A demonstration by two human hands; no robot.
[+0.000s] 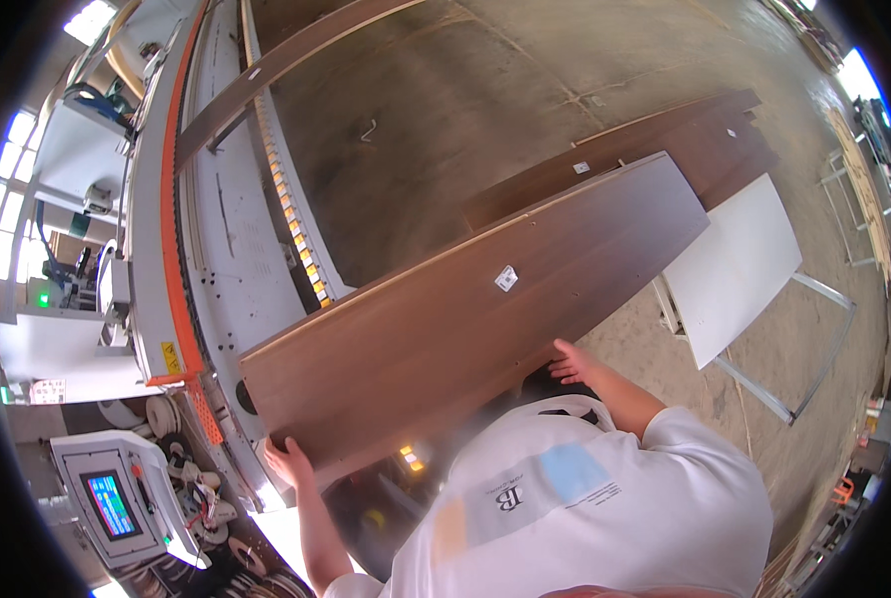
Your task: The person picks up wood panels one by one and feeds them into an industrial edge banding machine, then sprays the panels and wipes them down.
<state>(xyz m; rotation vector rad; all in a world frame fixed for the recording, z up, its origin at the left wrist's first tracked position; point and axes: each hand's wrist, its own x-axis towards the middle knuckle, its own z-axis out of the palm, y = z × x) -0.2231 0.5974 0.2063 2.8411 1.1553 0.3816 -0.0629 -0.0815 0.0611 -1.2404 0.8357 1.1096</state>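
You're apparently steadying the long brown panel, left end by the edge-banding machine, left hand at its corner, grip unclear, right hand spread-fingered near its edge; next likely needs even two-handed support.

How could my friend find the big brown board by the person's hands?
On the left is a long white machine with an orange strip. From its near end, a large brown board slants up rightward, with the left hand and right hand at its near side. Unlike the white panel, it's brown; unlike the brown piece behind, it has hands beside it.
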